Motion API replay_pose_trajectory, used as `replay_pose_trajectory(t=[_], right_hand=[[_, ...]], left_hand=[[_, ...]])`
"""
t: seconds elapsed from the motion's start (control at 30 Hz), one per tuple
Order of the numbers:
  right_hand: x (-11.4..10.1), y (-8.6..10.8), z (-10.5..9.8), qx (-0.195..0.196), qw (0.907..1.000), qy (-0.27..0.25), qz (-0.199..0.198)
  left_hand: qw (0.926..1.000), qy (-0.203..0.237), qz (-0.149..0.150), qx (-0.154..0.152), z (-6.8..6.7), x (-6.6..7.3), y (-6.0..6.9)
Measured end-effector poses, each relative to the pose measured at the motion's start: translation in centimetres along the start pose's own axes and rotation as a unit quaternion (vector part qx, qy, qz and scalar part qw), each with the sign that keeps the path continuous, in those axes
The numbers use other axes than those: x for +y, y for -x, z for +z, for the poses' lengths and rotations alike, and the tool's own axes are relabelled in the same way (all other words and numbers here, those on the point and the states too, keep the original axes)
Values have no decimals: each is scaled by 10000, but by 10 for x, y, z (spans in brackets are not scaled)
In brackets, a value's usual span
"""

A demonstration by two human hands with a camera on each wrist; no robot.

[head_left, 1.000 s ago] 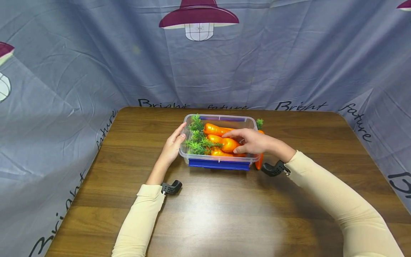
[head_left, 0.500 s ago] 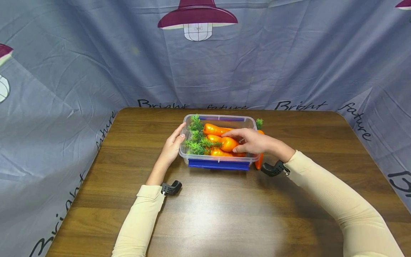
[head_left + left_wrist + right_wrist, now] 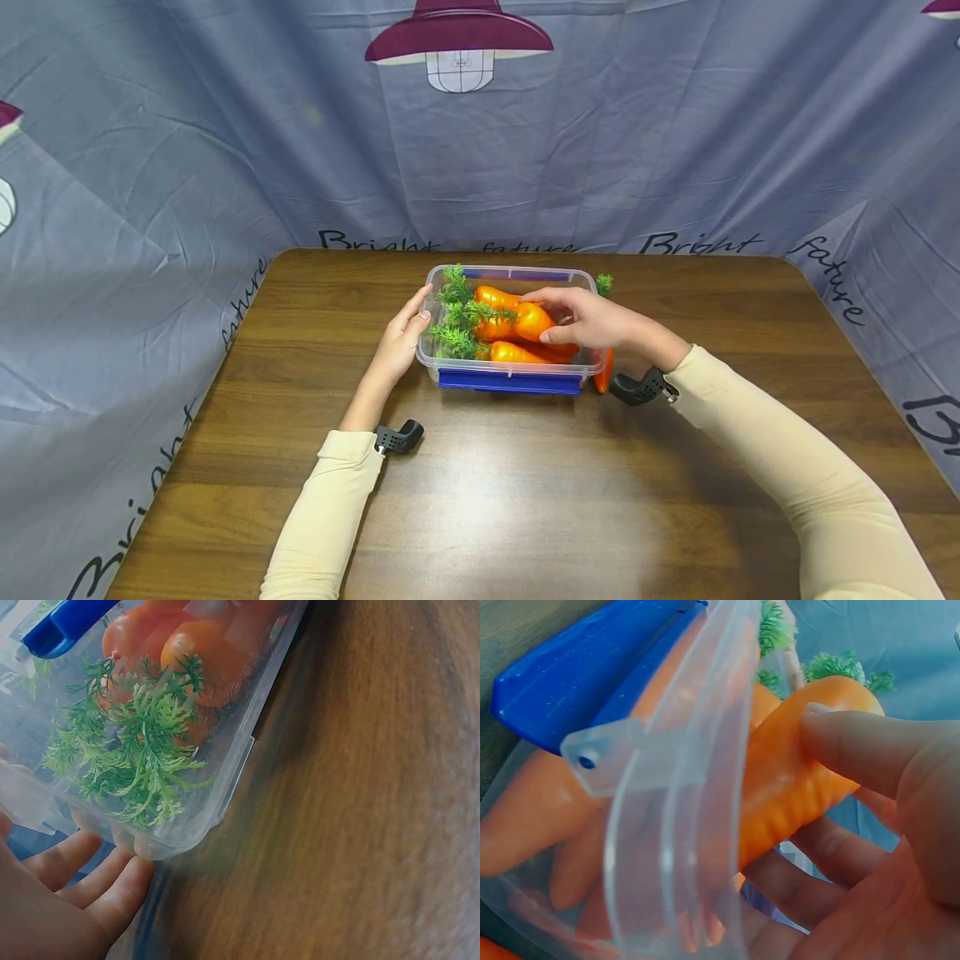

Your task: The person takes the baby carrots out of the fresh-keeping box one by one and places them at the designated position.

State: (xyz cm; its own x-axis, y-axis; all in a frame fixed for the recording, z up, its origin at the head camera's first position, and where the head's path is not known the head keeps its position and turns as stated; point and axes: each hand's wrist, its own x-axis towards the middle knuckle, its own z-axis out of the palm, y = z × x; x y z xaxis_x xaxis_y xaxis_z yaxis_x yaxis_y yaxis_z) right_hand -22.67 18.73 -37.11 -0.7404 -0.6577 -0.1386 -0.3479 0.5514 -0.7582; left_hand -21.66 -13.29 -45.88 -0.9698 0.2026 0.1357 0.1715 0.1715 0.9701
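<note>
A clear plastic box (image 3: 510, 368) with blue side clips holds several orange carrots (image 3: 516, 353) with green leafy tops at its left end. My right hand (image 3: 588, 321) pinches one carrot (image 3: 534, 322) between thumb and fingers over the box; the right wrist view shows the thumb on that carrot (image 3: 802, 757). At the box's left end, my left hand (image 3: 396, 346) touches the wall with extended fingers. In the left wrist view these fingertips (image 3: 133, 871) lie against the clear corner of the box.
Another carrot (image 3: 603, 375) lies on the wooden table (image 3: 480, 500) just outside the box's right end, partly hidden by my right hand and wrist. A grey-blue curtain (image 3: 525, 167) hangs behind the table and at its sides.
My right hand's fingers have closed further on the carrot, which has shifted slightly up in view and turned, uncovering more of the carrots below it. My left hand stays at the box.
</note>
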Motion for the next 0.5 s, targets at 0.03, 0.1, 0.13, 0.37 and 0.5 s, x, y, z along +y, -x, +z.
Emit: replay_pose_trajectory(t=[0.03,0.1,0.13,0.37,0.5], right_hand=[[0,0,-1,42,10000,-26,-10],[0,-1,-2,157,9998,-52,-84],[-1,-1,-3,229,9996,-62,-118],[0,0,-12,668,9974,-249,-81],[0,2,-17,911,9939,-567,241]], left_hand=[[10000,3,2,5,0,0,0],[10000,9,4,16,0,0,-1],[10000,9,8,17,0,-1,-1],[10000,41,-1,-3,0,-1,-1],[10000,1,11,54,0,-2,-1]])
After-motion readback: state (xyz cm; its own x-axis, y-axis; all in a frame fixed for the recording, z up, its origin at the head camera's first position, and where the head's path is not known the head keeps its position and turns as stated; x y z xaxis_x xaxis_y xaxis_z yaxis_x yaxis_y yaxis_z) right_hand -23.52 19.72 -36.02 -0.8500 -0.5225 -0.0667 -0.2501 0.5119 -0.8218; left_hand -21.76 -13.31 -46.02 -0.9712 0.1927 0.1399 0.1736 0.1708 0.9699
